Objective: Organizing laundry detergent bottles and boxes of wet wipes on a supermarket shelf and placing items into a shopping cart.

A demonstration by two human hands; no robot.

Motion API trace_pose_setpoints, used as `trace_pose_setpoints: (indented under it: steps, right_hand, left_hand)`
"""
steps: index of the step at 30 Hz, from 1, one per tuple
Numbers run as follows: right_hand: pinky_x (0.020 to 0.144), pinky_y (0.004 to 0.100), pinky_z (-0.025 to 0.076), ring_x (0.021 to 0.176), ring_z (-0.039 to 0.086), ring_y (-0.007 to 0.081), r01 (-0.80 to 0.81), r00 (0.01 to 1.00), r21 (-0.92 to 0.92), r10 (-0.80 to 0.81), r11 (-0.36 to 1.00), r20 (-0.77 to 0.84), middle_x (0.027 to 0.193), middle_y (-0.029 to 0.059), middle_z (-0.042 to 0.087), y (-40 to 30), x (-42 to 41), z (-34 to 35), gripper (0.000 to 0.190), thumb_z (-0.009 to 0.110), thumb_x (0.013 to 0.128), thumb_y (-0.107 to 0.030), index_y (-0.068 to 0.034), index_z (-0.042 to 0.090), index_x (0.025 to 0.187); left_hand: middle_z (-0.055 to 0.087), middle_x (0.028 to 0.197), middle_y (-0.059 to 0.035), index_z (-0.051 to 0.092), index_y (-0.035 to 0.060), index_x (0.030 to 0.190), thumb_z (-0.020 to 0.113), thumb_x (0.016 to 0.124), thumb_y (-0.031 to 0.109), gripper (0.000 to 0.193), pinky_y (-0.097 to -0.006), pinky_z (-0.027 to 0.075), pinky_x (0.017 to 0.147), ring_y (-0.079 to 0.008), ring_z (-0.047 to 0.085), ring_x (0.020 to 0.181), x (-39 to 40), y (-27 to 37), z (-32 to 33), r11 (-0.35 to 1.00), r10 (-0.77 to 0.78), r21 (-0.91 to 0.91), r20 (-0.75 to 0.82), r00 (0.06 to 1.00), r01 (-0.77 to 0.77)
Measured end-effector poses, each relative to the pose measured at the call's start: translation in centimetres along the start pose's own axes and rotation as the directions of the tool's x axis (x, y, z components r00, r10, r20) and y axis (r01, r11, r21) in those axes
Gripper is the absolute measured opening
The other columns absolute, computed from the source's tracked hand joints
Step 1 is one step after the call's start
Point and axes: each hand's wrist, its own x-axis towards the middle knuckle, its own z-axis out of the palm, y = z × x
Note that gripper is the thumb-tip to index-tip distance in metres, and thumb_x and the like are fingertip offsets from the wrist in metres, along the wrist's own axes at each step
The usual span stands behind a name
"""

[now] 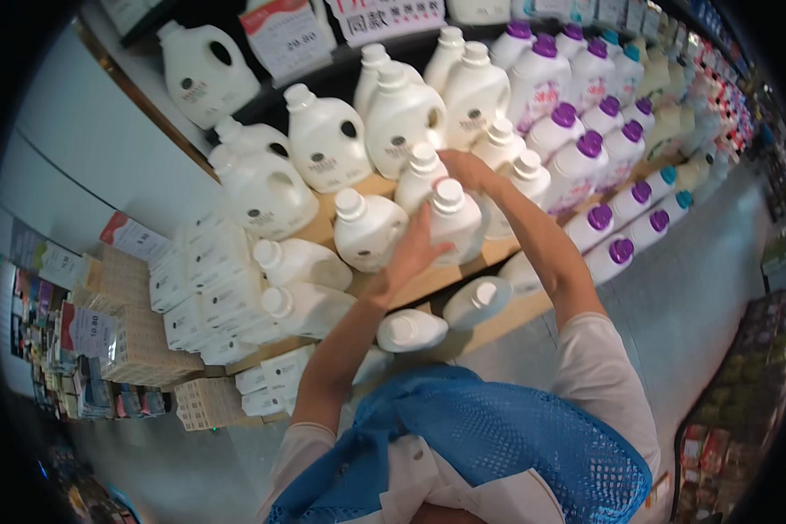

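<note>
My left hand (416, 252) lies against the left side of a white plastic detergent jug (455, 226), its thumb across the jug's front. Just behind stands another white jug (420, 177) with a white screw cap. My right hand (466, 169) reaches around the right of this rear jug, and its fingertips are hidden. Left of my left hand is a white handled jug (365, 232). More white jugs (521, 190) stand beneath my right forearm. The jugs near my hands are upright on a wooden shelf (419, 281).
Larger white jugs (403, 124) line the back. Purple-capped bottles (576, 167) fill the right side. White boxed packs (223, 281) are stacked at left beside jugs (308, 308). Below, a lower wooden ledge (491, 334) holds white bottles (412, 327). Price signs (288, 39) stand at the back.
</note>
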Motion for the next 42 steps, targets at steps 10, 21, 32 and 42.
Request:
trace_pose_setpoints:
  steps: [10, 21, 32, 42]
  right_hand:
    - [0.116, 0.047, 0.042, 0.142, 0.049, 0.0287, -0.209, 0.925, 0.489, 0.334, 0.847, -0.184, 0.154, 0.0147, 0.05, -3.7, -12.9, -0.7, 0.062, 0.071, 0.099, -0.035, -0.012, 0.049, 0.153]
    - [0.123, 0.0499, 0.032, 0.149, 0.036, 0.0404, -0.258, 0.963, 0.285, 0.268, 0.923, 0.002, 0.158, 0.02, 0.041, -12.8, -29.1, 6.2, 0.105, 0.096, 0.066, -0.028, -0.01, 0.042, 0.155]
    - [0.119, 0.0505, 0.036, 0.142, 0.042, 0.0427, -0.24, 0.954, 0.234, 0.273, 0.942, -0.124, 0.151, 0.0207, 0.047, -12.1, -28.5, 9.1, 0.096, 0.098, 0.062, -0.023, -0.005, 0.049, 0.143]
    - [0.101, 0.0491, 0.051, 0.122, 0.06, 0.0387, -0.224, 0.925, 0.192, 0.27, 0.956, -0.266, 0.154, 0.0219, 0.043, -21.3, -29.8, 9.9, 0.09, 0.088, 0.076, -0.014, -0.009, 0.042, 0.153]
  left_hand:
    - [0.044, 0.152, -0.0333, 0.028, -0.0085, 0.154, 0.066, 0.1, 0.027, 0.075, -0.048, 0.041, 0.115, -0.0459, 0.045, 0.141, -1.1, -1.5, -0.1, 0.979, -0.166, 0.12, 0.002, 0.986, 0.164]
    - [0.057, 0.141, -0.0264, 0.053, -0.0051, 0.142, 0.07, 0.095, 0.041, 0.068, -0.043, 0.043, 0.111, -0.0399, 0.055, 0.131, -8.9, 2.4, 3.7, 0.948, -0.317, 0.12, 0.384, 0.867, 0.294]
    - [0.065, 0.13, -0.0216, 0.06, 0.0017, 0.137, 0.08, 0.076, 0.029, 0.07, -0.0422, 0.05, 0.103, -0.0368, 0.062, 0.121, -14.5, 2.8, -1.6, 0.963, -0.237, 0.234, 0.504, 0.83, 0.133]
    - [0.073, 0.107, -0.0201, 0.071, 0.0023, 0.114, 0.074, 0.079, 0.019, 0.038, -0.0478, 0.054, 0.092, -0.0394, 0.069, 0.103, -16.0, -0.4, 0.6, 0.917, -0.312, 0.324, 0.214, 0.925, 0.235]
